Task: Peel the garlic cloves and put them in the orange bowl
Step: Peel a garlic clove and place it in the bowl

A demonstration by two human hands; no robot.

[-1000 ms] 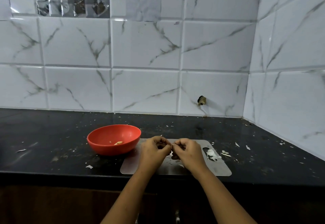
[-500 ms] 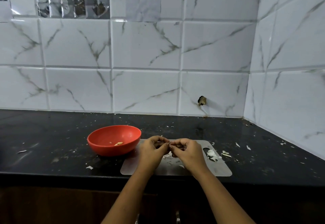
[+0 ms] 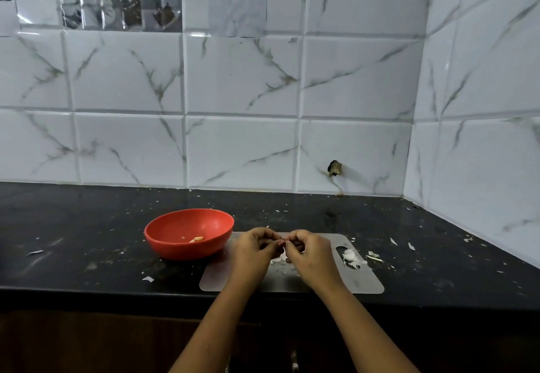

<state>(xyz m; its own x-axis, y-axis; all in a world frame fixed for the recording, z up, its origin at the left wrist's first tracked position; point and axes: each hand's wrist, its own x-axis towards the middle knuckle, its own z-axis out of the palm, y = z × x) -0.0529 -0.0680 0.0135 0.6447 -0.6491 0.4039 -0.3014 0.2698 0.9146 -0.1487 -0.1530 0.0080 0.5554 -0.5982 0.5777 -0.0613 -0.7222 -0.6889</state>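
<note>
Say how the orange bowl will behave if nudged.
The orange bowl looks like plastic holding one peeled clove, so probably light and apt to slide. Its rounded underside suggests it may rock rather than tip.

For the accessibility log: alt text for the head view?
The left hand and right hand meet fingertip to fingertip over a grey cutting board, pinching what is probably a garlic clove, hidden by the fingers. An orange bowl holding one peeled clove sits left of the board on a black counter littered with peel scraps.
</note>
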